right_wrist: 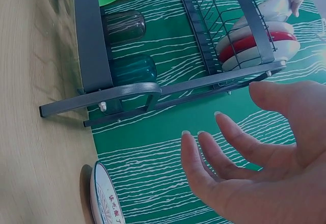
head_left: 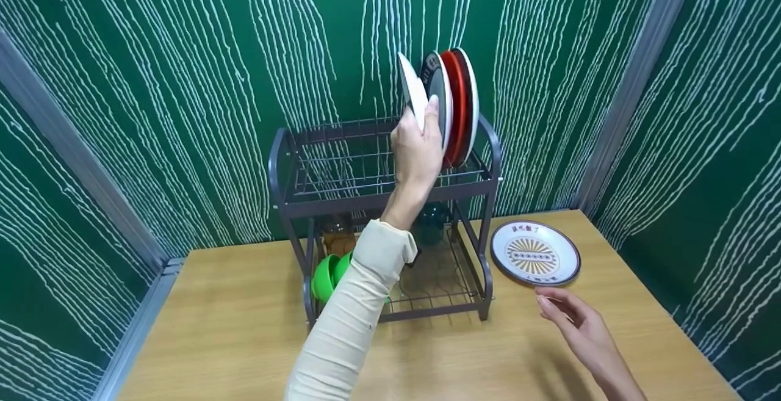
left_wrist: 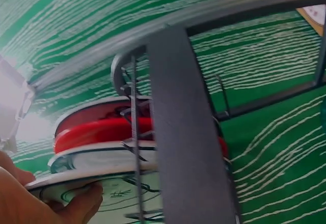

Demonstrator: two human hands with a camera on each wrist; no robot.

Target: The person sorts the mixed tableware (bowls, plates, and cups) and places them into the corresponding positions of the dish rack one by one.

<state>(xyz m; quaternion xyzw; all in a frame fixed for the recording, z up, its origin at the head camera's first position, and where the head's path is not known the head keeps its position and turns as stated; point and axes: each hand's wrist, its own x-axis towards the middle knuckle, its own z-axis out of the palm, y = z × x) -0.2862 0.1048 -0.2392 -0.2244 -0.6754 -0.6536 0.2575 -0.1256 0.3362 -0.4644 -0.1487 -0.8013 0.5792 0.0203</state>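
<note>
My left hand pinches a white plate by its rim, thumb on one face and fingers on the other. The plate stands tilted at the upper tier of a dark metal dish rack. Right beside it, several plates stand on edge, among them a red plate between paler ones. My right hand holds nothing; its fingers are loosely bent in the right wrist view. Just beyond those fingertips, a white plate with a brown sunburst pattern lies face up on the table.
On the rack's lower tier are green bowls, an amber glass and a teal glass. The rack stands on a wooden table, close to a green wall with white streaks. Grey posts mark the corners.
</note>
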